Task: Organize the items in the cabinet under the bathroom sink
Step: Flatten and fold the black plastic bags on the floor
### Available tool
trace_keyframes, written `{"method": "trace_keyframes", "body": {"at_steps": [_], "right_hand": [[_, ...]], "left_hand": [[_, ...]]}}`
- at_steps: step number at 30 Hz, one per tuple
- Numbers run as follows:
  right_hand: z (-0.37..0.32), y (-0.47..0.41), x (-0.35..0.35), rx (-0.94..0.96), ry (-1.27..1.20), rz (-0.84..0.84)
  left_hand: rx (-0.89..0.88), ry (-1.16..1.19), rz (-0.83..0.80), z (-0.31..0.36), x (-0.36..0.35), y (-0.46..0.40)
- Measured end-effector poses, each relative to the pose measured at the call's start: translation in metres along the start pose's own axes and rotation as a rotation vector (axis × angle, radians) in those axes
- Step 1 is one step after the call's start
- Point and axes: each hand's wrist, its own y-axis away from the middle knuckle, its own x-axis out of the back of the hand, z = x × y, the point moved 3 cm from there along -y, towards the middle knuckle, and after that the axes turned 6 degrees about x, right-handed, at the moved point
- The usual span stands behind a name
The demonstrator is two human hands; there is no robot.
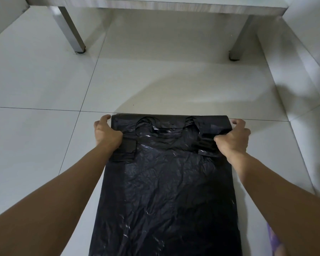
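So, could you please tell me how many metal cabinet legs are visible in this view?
2. One leg stands at upper left on the tiled floor; the other leg stands at upper right near the wall. Any rear legs may be hidden.

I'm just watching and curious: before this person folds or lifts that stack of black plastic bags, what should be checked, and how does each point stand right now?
1. Left hand grips its side of the black bags: ok, fingers curled on the left edge.
2. Right hand grips its side: ok, pinching bunched plastic by the right handle.
3. Bags lie flat on the tiled floor: ok, though creased.
4. Far edge even: ok, it runs along a tile joint.
5. Floor ahead free up to the cabinet legs: ok.
6. Near end of the bags: cannot tell, it runs out of view.
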Motion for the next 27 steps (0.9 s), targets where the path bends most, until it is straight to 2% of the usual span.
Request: {"method": "trace_keyframes", "body": {"at_steps": [5, 8, 11, 14, 16, 17, 22, 27], "right_hand": [[0.013, 0.004, -0.004, -0.138, -0.209, 0.023], [0.018, 0.01, -0.004, -0.155, -0.184, -0.004], [0.009, 0.019, -0.002, -0.014, 0.019, -0.047], [-0.007, 0.024, -0.006, 0.317, 0.384, 0.025], [-0.016, 0.022, -0.018, 0.525, 0.503, -0.018], [-0.018, 0.02, -0.024, 0.567, 0.56, -0.085], [0.001, 0.011, -0.053, 0.545, 0.73, -0.362], [0.021, 0.015, -0.061, 0.544, 0.807, -0.343]], "left_hand": [[-0.016, 0.083, -0.003, -0.006, 0.0, 0.0], [0.014, 0.123, -0.02, -0.012, -0.001, -0.003], [-0.027, -0.012, 0.023, -0.009, -0.002, 0.006], [-0.34, -0.331, 0.142, 0.003, -0.004, 0.021], [-0.544, -0.48, 0.082, 0.007, -0.015, 0.023], [-0.611, -0.547, 0.038, 0.007, -0.021, 0.023], [-0.724, -0.819, -0.127, -0.015, -0.047, 0.012], [-0.717, -0.861, -0.131, -0.029, -0.052, 0.008]]}}
